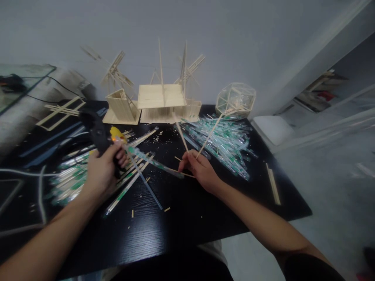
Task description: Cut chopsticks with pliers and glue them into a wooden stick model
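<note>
My left hand (107, 166) is closed round a black glue gun (98, 130) with a yellow nozzle end. A clear plastic wrapper (155, 162) with green print is also pinched in its fingers and stretches toward my right hand. My right hand (200, 168) is closed on thin wooden chopsticks (209, 136); two point up and apart in a V. Another thin stick end runs left from that hand along the wrapper. Behind the hands stands a model built from wooden sticks (161, 95), with a flat panel and upright posts.
Wrapped chopsticks (70, 177) lie piled at left, and empty wrappers (222, 142) heap at right. A translucent stick (148, 189) lies mid-table among wood scraps. Loose sticks (273, 185) rest near the right edge of the black table (181, 226). A faceted stick frame (236, 97) stands back right.
</note>
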A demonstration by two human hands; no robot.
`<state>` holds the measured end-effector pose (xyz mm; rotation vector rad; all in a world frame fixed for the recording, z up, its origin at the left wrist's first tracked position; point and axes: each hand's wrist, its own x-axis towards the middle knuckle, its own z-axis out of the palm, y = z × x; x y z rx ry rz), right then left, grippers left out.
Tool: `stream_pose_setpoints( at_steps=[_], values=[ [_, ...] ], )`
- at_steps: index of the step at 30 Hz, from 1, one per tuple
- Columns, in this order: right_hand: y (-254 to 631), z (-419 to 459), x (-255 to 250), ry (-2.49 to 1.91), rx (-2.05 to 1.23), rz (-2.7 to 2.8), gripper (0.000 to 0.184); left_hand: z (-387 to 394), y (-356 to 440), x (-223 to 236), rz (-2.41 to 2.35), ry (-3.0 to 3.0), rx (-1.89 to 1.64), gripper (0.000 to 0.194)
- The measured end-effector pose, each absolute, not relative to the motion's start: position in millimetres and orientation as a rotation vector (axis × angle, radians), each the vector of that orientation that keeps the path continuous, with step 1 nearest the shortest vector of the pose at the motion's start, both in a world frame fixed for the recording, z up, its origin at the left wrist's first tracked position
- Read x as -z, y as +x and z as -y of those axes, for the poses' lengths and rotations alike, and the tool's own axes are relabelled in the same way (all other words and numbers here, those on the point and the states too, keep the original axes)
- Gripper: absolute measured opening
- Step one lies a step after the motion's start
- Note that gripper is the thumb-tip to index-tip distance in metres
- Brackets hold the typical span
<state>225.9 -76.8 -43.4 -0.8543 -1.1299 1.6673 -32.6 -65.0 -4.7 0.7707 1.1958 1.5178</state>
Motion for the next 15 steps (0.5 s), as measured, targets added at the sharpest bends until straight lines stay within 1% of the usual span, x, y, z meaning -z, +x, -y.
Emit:
stream_pose_setpoints(
  at_steps=[5,8,10,15],
  values=[
    [226,77,47,-0.905,-1.567,1.238,0.030,76,-22,14,-1.138,0.806,-1.319,0.027],
    [223,80,45,-0.904,-1.703,1.190,0.028,83,-19,20,-1.131,0.849,-1.246,0.027],
    [222,84,43,-0.931,-1.798,1.229,0.032,87,-16,23,-1.128,0.884,-1.214,0.027],
    [220,92,36,-0.973,-1.890,1.587,0.050,96,-9,27,-1.180,0.977,-1.226,0.029]
  ],
)
